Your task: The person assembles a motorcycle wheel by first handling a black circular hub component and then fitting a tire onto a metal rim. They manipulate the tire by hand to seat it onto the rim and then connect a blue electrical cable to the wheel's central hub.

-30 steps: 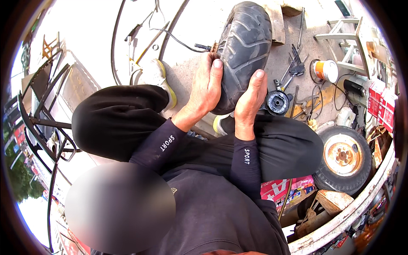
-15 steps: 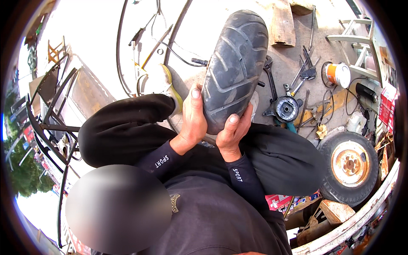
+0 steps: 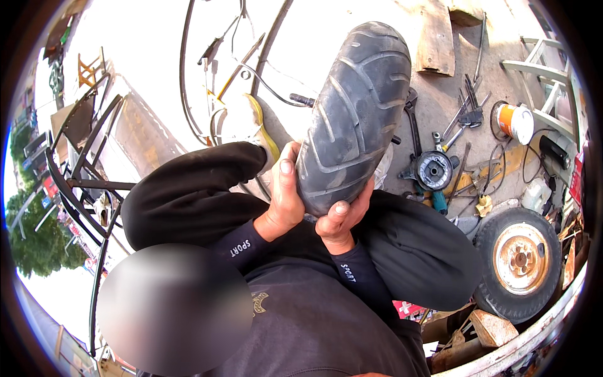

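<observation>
A black tire (image 3: 355, 119) with a worn, grooved tread stands on edge between my knees, its tread turned up toward me. My left hand (image 3: 286, 195) grips its near left side, thumb pressed along the edge and fingers hidden behind the sidewall. On the near right side my right hand (image 3: 342, 220) holds it the same way, thumb on the tread near the bottom. Just beyond the left edge of the tire a black rod-like end (image 3: 302, 99) sticks out. Whether a rim sits inside the tire is hidden.
An adjustable wrench (image 3: 412, 122), a round grinder-like tool (image 3: 434, 171) and several hand tools lie on the right. Further right are an orange and white tub (image 3: 515, 122) and a wheel with a rusty rim (image 3: 520, 259). Wood blocks (image 3: 434, 47) lie ahead; a black metal frame (image 3: 81, 163) stands left.
The tire has tilted slightly rightward at its far end, with both hands still on it. My right hand has shifted a little down and left. The whole view has shifted slightly.
</observation>
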A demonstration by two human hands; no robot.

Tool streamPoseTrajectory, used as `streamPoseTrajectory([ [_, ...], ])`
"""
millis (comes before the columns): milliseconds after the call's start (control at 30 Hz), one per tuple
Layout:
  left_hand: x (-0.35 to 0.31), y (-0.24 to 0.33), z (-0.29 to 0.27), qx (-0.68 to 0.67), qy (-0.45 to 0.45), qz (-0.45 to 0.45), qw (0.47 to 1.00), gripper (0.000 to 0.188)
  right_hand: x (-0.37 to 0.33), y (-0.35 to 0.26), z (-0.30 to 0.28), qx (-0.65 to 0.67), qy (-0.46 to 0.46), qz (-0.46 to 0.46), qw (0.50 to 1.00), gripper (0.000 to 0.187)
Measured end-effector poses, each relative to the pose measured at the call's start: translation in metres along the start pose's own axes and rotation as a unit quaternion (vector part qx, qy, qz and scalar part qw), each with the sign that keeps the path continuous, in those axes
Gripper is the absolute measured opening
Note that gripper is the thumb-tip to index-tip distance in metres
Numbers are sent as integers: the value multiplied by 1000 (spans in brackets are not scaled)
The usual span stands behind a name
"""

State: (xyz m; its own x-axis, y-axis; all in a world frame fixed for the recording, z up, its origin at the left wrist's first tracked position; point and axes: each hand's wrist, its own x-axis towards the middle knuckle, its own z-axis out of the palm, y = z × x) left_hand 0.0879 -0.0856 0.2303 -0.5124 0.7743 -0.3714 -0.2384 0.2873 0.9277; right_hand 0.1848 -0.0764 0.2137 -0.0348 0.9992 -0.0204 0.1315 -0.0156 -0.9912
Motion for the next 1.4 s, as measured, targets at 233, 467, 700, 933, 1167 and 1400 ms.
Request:
streamPoseTrajectory([
  [233,-3,-11,-15,4,-64,-22,998,76,-6,6,-2,-11,-1,4,1000,87],
  [467,-2,-12,-20,39,-56,15,998,67,-13,5,-3,10,-33,26,999,82],
  [700,25,1,6,28,-3,21,999,49,30,-17,6,27,43,47,998,62],
  [933,41,0,18,-63,-52,-25,996,52,52,4,-5,110,83,82,987,54],
  [1167,47,-46,1,-5,-54,11,998,58,42,45,-2,69,121,108,984,67],
  [1400,64,-47,6,27,-71,49,996,67,44,30,-4,50,61,69,995,73],
])
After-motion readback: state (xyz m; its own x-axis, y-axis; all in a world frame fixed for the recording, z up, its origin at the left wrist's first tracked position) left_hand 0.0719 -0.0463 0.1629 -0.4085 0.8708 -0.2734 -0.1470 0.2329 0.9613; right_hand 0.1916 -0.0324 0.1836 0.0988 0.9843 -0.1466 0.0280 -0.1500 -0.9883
